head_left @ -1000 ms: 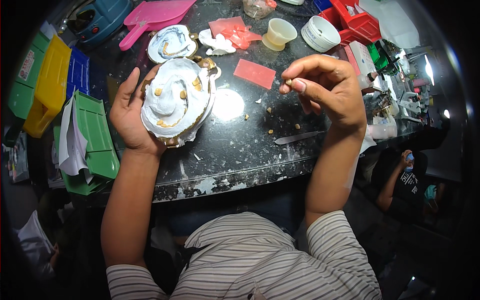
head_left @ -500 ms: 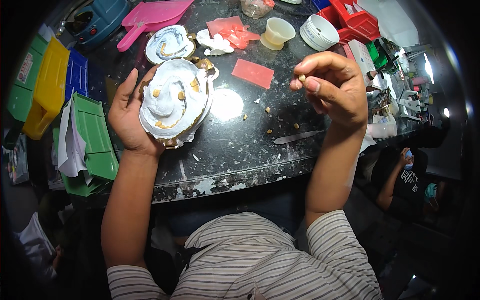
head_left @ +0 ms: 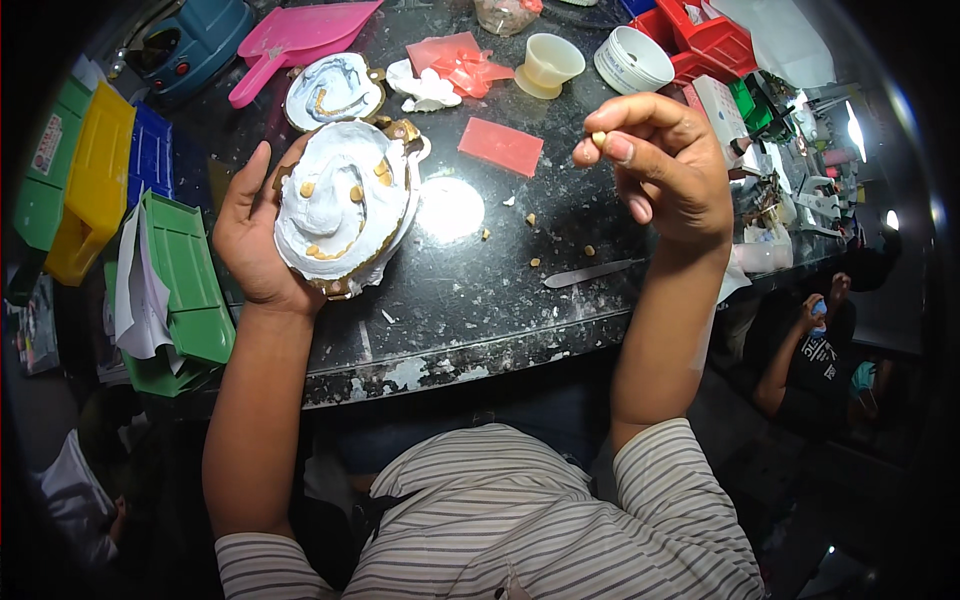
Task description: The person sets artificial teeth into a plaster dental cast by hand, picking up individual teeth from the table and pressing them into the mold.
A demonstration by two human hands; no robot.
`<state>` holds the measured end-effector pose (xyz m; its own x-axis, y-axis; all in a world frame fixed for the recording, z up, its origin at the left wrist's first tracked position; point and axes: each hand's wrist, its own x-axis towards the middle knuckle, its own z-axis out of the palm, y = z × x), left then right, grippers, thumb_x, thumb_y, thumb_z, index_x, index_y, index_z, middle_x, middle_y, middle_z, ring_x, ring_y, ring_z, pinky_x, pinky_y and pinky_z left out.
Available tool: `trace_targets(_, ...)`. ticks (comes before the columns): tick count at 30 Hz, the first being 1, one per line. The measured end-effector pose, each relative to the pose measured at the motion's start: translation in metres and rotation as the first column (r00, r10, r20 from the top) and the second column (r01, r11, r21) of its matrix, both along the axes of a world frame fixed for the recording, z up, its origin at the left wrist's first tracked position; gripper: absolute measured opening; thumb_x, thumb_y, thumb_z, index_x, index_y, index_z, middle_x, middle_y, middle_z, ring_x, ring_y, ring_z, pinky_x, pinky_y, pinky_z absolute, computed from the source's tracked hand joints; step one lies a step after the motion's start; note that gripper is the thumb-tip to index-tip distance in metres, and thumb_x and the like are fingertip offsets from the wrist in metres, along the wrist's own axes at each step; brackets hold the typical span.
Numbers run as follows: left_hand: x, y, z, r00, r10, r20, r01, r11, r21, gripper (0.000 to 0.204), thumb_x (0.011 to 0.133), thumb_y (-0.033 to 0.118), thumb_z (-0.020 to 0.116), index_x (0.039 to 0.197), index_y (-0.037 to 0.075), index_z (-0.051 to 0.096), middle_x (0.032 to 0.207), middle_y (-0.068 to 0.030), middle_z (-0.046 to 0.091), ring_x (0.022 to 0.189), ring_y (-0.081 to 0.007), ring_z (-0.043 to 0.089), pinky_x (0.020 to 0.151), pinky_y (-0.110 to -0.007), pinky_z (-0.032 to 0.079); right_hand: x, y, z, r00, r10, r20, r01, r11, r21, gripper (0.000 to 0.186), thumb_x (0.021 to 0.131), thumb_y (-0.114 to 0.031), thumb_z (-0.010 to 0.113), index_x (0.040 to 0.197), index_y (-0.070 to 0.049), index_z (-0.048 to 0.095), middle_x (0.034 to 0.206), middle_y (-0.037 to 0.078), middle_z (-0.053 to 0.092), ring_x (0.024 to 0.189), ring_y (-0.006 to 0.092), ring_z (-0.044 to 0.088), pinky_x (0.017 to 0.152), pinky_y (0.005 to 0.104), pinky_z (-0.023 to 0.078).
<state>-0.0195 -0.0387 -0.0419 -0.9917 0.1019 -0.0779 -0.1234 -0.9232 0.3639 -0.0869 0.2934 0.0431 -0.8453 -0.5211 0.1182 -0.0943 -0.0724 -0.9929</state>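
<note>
My left hand (head_left: 258, 255) is closed around the side of a brass-coloured denture flask half filled with white plaster (head_left: 330, 215). Its face is tilted up toward me, and several small yellowish teeth sit in the plaster's curved hollow. Over the table on the right, my right hand (head_left: 668, 165) pinches one small yellowish tooth (head_left: 599, 139) between thumb and fingertips, apart from the flask. Several loose teeth (head_left: 535, 262) lie on the black table below it, beside a slim metal blade (head_left: 590, 274). The other plaster-filled flask half (head_left: 335, 92) rests behind the held one.
Behind are a pink wax sheet (head_left: 500, 146), crumpled pink wax (head_left: 470, 70), a white plaster lump (head_left: 422, 86), a translucent cup (head_left: 549, 66), a white tub (head_left: 634, 62) and a pink dustpan (head_left: 300, 35). Green bins (head_left: 185, 285) stand left. A co-worker (head_left: 815, 365) sits at far right.
The tooth has turned slightly between my right fingertips, and the lower fingers of that hand have loosened a little. My left hand still holds the flask half; the whole view has shifted slightly.
</note>
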Motion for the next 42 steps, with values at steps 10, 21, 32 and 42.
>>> trace_targets(10,-0.002,0.002,0.001,0.995,0.079,0.064,-0.074,0.994,-0.078,0.06,0.101,0.035,0.052,0.131,-0.017,0.056,0.132,-0.0287,0.063,0.125,-0.037,0.062,0.112,-0.048,0.046,-0.009,0.006,-0.005,0.988,0.012,0.151,0.001,0.996,-0.087,0.019,0.094,-0.008,0.07,0.109,0.004,0.069,0.099,0.021,0.077,0.045,0.005,0.058,0.038,0.0132,0.037)
trace_targets(21,-0.002,0.013,0.006,0.999,-0.016,-0.041,0.013,0.998,-0.06,0.058,0.103,0.037,0.046,0.131,-0.013,0.058,0.127,-0.0252,0.067,0.119,-0.0327,0.066,0.108,-0.043,0.049,-0.01,0.012,-0.008,0.991,0.002,0.132,0.005,0.999,-0.052,0.019,0.092,-0.005,0.07,0.11,0.001,0.069,0.097,0.014,0.076,0.054,0.001,0.054,0.045,0.0131,0.037)
trace_targets(32,0.002,0.024,0.011,0.967,-0.081,-0.242,-0.012,0.932,-0.362,0.053,0.103,0.028,0.04,0.136,-0.012,0.05,0.132,-0.0242,0.061,0.121,-0.0296,0.065,0.106,-0.043,0.052,-0.008,0.006,-0.012,0.997,-0.013,0.071,0.015,1.0,-0.019,0.021,0.087,-0.001,0.074,0.107,-0.002,0.071,0.099,0.011,0.075,0.066,0.001,0.056,0.05,0.0149,0.034)
trace_targets(42,0.002,0.025,0.012,0.951,-0.127,-0.281,0.002,0.913,-0.408,0.051,0.102,0.025,0.041,0.135,-0.013,0.048,0.133,-0.0258,0.059,0.12,-0.0296,0.065,0.104,-0.043,0.054,-0.006,0.003,-0.011,0.995,-0.074,0.074,0.071,0.997,0.044,0.021,0.088,-0.004,0.076,0.108,-0.001,0.072,0.097,0.01,0.076,0.057,-0.0001,0.048,0.049,0.015,0.033)
